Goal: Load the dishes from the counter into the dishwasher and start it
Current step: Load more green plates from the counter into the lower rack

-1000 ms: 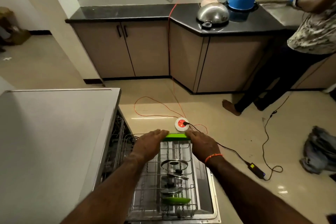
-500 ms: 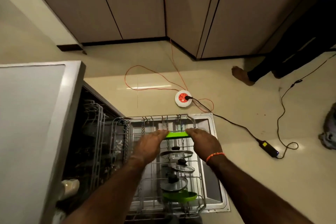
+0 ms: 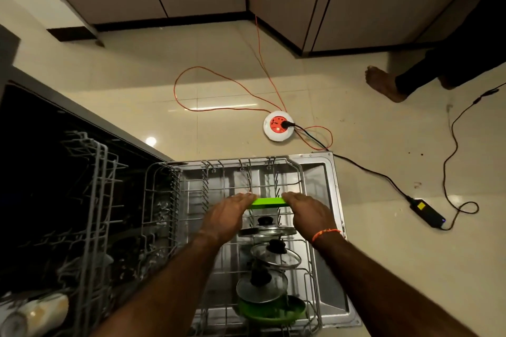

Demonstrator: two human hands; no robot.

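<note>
A flat green plate (image 3: pixel 267 202) is being held edge-up between the left hand (image 3: pixel 226 218) and the right hand (image 3: pixel 309 215), one hand gripping each end, so that its long side is running left to right above the far prongs of the pulled-out lower rack (image 3: pixel 301 172). Nearer the body, three pot lids (image 3: pixel 269 230) and a green bowl (image 3: pixel 273 310) are already being carried upright in the same row, leaving the far slots free, while an extension socket (image 3: pixel 278 125) and its cables are lying on the floor beyond the open door (image 3: pixel 328 186).
</note>
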